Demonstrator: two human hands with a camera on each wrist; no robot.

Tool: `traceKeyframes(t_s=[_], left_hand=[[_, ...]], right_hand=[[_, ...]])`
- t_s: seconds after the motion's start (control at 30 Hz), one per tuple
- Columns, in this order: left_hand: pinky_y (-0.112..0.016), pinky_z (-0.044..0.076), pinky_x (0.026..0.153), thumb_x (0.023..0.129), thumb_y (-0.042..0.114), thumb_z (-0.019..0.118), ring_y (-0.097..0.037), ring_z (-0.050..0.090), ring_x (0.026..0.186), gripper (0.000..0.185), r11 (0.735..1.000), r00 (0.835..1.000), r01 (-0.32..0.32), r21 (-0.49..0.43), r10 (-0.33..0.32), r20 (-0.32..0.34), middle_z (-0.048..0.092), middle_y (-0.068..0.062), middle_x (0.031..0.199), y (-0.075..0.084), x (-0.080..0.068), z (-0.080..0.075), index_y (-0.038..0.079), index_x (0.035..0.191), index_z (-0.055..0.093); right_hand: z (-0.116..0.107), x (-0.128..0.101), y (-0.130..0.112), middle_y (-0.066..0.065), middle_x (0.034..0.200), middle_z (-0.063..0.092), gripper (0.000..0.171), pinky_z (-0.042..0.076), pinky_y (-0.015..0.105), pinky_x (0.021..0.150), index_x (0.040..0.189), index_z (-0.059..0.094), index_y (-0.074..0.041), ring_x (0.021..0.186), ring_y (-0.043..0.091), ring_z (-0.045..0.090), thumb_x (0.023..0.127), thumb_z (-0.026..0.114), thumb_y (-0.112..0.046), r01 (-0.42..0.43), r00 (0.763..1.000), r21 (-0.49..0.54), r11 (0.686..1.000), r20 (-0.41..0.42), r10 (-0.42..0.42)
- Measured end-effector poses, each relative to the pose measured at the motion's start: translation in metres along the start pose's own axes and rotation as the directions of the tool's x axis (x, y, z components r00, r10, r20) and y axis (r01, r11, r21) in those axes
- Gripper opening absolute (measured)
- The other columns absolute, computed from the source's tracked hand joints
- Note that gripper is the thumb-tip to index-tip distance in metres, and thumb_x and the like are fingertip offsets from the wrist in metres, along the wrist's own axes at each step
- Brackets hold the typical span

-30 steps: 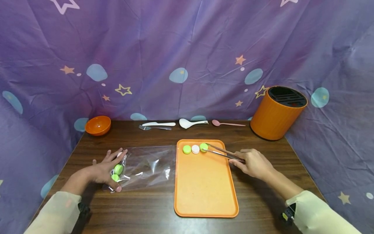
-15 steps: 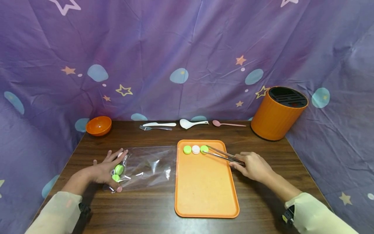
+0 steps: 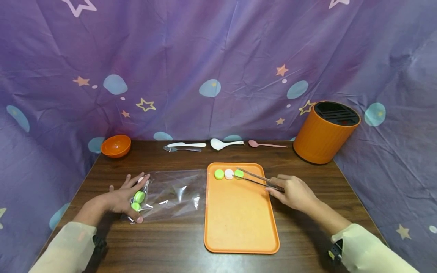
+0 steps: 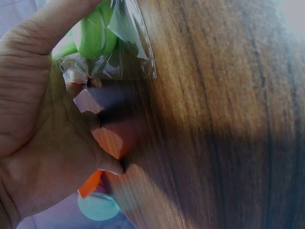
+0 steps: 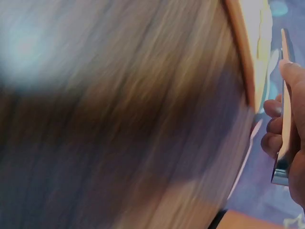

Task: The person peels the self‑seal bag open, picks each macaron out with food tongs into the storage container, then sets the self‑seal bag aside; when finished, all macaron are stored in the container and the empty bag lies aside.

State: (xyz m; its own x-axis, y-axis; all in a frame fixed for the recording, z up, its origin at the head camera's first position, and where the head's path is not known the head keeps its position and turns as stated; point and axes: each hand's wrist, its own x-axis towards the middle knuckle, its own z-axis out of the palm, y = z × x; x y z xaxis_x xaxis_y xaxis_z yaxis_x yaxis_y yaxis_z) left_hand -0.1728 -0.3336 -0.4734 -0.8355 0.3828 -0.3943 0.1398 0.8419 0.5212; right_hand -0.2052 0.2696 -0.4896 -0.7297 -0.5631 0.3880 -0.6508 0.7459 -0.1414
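My right hand [image 3: 296, 193] grips a pair of metal tongs [image 3: 275, 186], also seen in the right wrist view. The tongs' tips straddle a green macaron [image 3: 239, 173] on the orange tray [image 3: 242, 220]. To its left, in the same row, sit a white macaron [image 3: 229, 174] and another green macaron [image 3: 219, 174]. My left hand [image 3: 119, 199] rests with spread fingers over the end of a clear plastic bag [image 3: 174, 195]. Inside that end are two green macarons [image 3: 139, 196] and a white piece partly hidden by the fingers. In the left wrist view, green macarons [image 4: 95, 36] show beneath the thumb.
Along the back lie a white knife [image 3: 186, 145], a fork [image 3: 182, 149], a white ladle [image 3: 225, 144] and a pink spoon [image 3: 266, 144]. An orange bowl [image 3: 116, 146] stands back left, and an orange knife block [image 3: 322, 132] back right. The bag's other end reaches the tray's left edge.
The tongs drew back slightly, then moved left so their tips reach farther along the green macaron. The row of macarons and my left hand have stayed in place.
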Motion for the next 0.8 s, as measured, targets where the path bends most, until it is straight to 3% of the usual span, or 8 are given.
traceKeyframes(t_s=[0.1, 0.17, 0.33, 0.5, 0.63, 0.8], left_hand=[[-0.103, -0.012, 0.103, 0.067, 0.043, 0.105, -0.069, -0.017, 0.161, 0.155, 1.0, 1.0, -0.002, -0.004, 0.002, 0.003, -0.01, -0.025, 0.185, 0.001, -0.001, 0.0, 0.02, 0.178, 0.001], [-0.103, -0.012, 0.102, 0.067, 0.043, 0.105, -0.069, -0.017, 0.161, 0.155, 1.0, 1.0, -0.001, -0.008, 0.001, 0.006, -0.01, -0.025, 0.185, 0.0, -0.001, 0.0, 0.019, 0.178, 0.001], [-0.103, -0.011, 0.103, 0.067, 0.045, 0.105, -0.069, -0.017, 0.162, 0.155, 1.0, 1.0, 0.002, 0.002, -0.002, 0.007, -0.01, -0.025, 0.185, -0.001, 0.0, 0.0, 0.02, 0.179, 0.001], [-0.104, -0.01, 0.103, 0.067, 0.046, 0.105, -0.069, -0.016, 0.162, 0.155, 1.0, 1.0, 0.0, 0.007, -0.001, 0.004, -0.01, -0.024, 0.185, -0.002, 0.001, -0.001, 0.02, 0.179, 0.001], [-0.104, -0.01, 0.103, 0.066, 0.047, 0.105, -0.069, -0.016, 0.162, 0.155, 1.0, 1.0, 0.005, 0.013, -0.005, 0.0, -0.009, -0.024, 0.185, -0.001, 0.0, -0.001, 0.02, 0.179, 0.002], [-0.103, -0.01, 0.104, 0.067, 0.047, 0.105, -0.068, -0.017, 0.162, 0.154, 1.0, 1.0, 0.012, 0.003, -0.012, 0.007, -0.01, -0.023, 0.185, -0.001, 0.0, -0.002, 0.02, 0.179, 0.002]], right_hand=[[0.004, 0.011, -0.012, -0.001, 0.079, 0.069, 0.023, 0.047, 0.024, 0.055, 0.102, 0.083, -0.012, 0.061, 0.002, 0.051, 0.092, 0.092, -0.032, 0.047, 0.999, -0.007, 0.999, -0.007, -0.048], [0.008, 0.018, -0.02, -0.002, 0.078, 0.067, 0.023, 0.045, 0.023, 0.055, 0.1, 0.081, -0.014, 0.061, 0.001, 0.049, 0.093, 0.091, -0.033, 0.081, 0.997, -0.014, 0.997, -0.009, -0.081], [0.019, 0.034, -0.039, -0.006, 0.082, 0.071, 0.021, 0.053, 0.027, 0.056, 0.101, 0.083, -0.015, 0.063, 0.002, 0.056, 0.094, 0.09, -0.033, 0.155, 0.988, -0.017, 0.988, -0.009, -0.155], [0.032, 0.048, -0.053, -0.012, 0.076, 0.066, 0.012, 0.052, 0.024, 0.054, 0.095, 0.084, -0.02, 0.061, -0.001, 0.053, 0.093, 0.091, -0.03, 0.221, 0.975, -0.006, 0.975, -0.026, -0.221], [0.037, 0.055, -0.059, -0.013, 0.072, 0.062, 0.01, 0.047, 0.021, 0.052, 0.094, 0.082, -0.022, 0.06, -0.002, 0.05, 0.096, 0.089, -0.028, 0.236, 0.971, 0.01, 0.972, -0.024, -0.236], [0.035, 0.06, -0.062, -0.013, 0.075, 0.065, 0.008, 0.05, 0.024, 0.052, 0.095, 0.082, -0.022, 0.062, -0.001, 0.054, 0.096, 0.088, -0.027, 0.244, 0.97, 0.014, 0.97, -0.028, -0.243]])
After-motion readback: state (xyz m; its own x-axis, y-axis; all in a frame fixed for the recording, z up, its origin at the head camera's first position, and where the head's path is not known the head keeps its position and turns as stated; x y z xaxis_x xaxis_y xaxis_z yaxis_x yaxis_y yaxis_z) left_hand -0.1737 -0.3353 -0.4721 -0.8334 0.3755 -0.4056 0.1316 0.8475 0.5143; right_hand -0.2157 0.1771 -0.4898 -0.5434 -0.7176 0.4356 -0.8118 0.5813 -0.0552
